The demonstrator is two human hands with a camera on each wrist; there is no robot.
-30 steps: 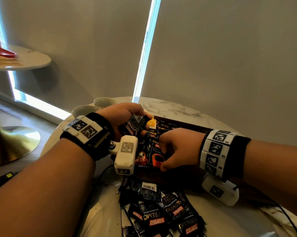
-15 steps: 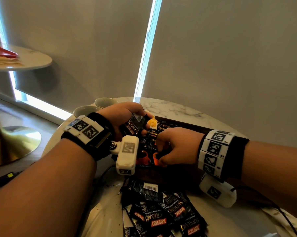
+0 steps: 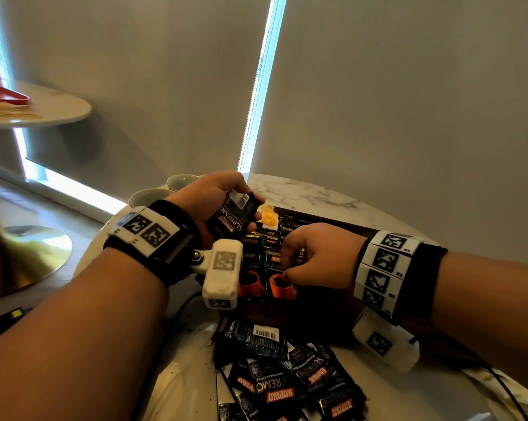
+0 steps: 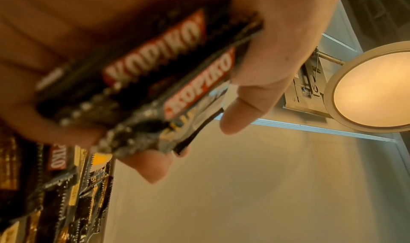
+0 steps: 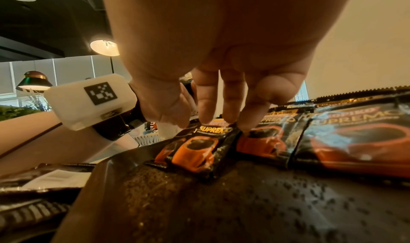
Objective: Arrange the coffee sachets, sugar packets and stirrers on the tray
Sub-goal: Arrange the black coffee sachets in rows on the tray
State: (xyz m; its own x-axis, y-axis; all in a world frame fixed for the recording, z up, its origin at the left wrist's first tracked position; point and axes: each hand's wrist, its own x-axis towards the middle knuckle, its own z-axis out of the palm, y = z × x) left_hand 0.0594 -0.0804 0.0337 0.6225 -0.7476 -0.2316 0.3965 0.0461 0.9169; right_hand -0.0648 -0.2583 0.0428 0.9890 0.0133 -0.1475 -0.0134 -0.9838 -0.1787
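Sachets (image 3: 230, 220) fill my left hand (image 3: 209, 197): a small stack of black coffee packs, red brand labels showing, my fingers (image 4: 153, 166) curled under them and my thumb (image 4: 244, 111) along the side. I hold the stack above the far left corner of the tray (image 3: 341, 224), clear of its floor.

My right hand (image 3: 314, 256) is down in the tray, fingers bent toward the packs lying there. The fingertips (image 5: 230, 117) press on the top edge of one flat sachet (image 5: 199, 148) printed with an orange cup, and my thumb (image 5: 170, 113) closes in beside them; it is a narrow pinch at that edge, though I cannot tell whether the pack is lifted at all. Just beside it to the right lie more sachets (image 5: 332, 138) in a row, face up, edges touching or overlapping.

Behind that row, near the far rim, sits a small yellow packet (image 3: 269, 215). Dark crumbs are scattered over the bare tray floor (image 5: 244, 203) in front of the row.

Nearer to me, off the tray, a loose heap of sachets (image 3: 290, 381) lies on the marble table (image 3: 305, 192), some face down with barcodes showing. Two pale cups (image 3: 153, 196) stand at the table's far left edge.
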